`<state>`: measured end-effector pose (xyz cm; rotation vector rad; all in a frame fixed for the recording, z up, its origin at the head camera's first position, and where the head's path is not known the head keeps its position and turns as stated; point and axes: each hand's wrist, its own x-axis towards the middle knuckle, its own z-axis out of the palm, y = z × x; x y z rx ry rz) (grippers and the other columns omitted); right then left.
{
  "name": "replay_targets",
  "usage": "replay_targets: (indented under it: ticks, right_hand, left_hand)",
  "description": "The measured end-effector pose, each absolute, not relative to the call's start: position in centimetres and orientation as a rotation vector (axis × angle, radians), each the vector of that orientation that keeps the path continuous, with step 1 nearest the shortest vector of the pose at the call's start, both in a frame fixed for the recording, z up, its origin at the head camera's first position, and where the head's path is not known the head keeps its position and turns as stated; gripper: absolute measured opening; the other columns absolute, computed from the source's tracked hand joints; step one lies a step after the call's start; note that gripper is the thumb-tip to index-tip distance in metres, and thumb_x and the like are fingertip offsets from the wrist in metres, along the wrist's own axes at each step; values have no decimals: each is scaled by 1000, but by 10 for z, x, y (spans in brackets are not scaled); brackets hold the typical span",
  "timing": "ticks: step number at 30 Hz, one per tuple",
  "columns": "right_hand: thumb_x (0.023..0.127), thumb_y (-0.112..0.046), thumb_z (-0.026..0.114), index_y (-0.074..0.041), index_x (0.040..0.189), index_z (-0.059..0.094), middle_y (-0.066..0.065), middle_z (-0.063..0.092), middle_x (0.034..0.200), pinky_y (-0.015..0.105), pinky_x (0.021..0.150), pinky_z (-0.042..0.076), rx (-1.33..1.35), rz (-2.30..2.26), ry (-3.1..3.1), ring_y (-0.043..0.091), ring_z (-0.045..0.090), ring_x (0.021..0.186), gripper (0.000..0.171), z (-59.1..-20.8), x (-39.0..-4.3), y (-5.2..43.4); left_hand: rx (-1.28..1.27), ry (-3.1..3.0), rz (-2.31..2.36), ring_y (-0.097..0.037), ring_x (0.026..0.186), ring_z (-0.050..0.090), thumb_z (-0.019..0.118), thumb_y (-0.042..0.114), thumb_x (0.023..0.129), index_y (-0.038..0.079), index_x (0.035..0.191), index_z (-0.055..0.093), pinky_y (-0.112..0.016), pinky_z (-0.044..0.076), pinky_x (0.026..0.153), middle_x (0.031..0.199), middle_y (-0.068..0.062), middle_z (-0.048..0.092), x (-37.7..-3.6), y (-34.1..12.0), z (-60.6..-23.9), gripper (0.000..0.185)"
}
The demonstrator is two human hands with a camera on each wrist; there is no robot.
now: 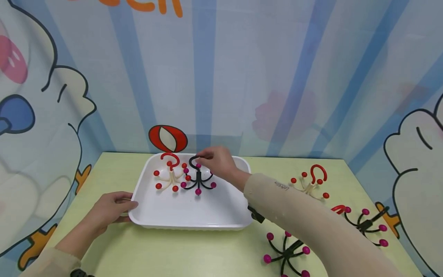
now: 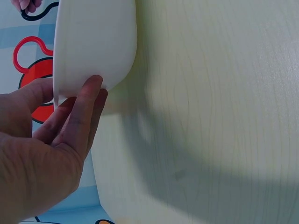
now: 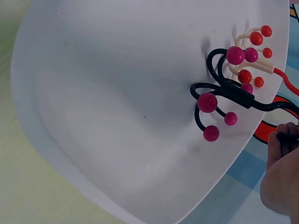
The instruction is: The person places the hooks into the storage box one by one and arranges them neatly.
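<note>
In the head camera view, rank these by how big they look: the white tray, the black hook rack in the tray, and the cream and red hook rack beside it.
1. White tray, by far the largest.
2 and 3. Black hook rack, pinched by the right hand, and cream and red hook rack: they look about alike, so I won't rank them.

Black hook hanger (image 1: pixel 198 177) with magenta ball tips stands upright in white tray (image 1: pixel 194 215), top hook pinched by right hand (image 1: pixel 219 163). Just beside it, cream hanger (image 1: pixel 170 174) with red balls and red hook. Left hand (image 1: pixel 110 209) holds tray's near-left rim.
</note>
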<state>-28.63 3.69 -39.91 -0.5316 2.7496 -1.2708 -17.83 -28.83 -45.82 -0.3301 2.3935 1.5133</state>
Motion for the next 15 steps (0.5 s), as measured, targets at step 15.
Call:
replay_targets:
  ticks: [15]
  right_hand:
    - [102,-29,76,-11,139,73,8,74,134,38,101,62,-584,-1176,2709,25,70,122,41,-375,-284,65]
  left_hand:
    - [-324,2390,1518,-24,97,73,69,11,104,-18,148,44,-38,69,79,134,-37,60,-178,-288,-457,58]
